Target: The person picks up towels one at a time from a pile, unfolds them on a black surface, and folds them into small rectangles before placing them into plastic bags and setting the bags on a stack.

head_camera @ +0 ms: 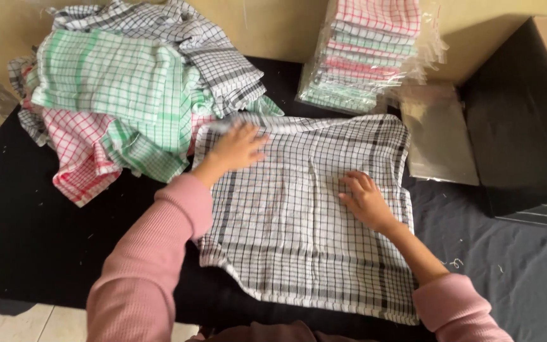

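A black cloth-covered table (26, 240) fills most of the view, with pale floor tile showing below its near edge and a tan wall behind it. Spread flat on the table is a white cloth with a black check (305, 215), and both hands press down on it. The left hand (238, 147) lies palm down near the cloth's far left corner, fingers (256, 136) spread loosely and gripping nothing. The right hand (365, 197) rests flat toward the cloth's right side, fingers close together and pointing left, also holding nothing. Both arms wear pink sleeves (147, 266). Just beyond the left fingertips sits a loose heap of checked cloths (128, 88) in green, red and black. Beyond the right fingers, against the wall, stands a stack of folded cloths in clear plastic bags (368, 54). To the right of that hand lies an empty clear bag (438, 136), beside a dark box (527, 120).
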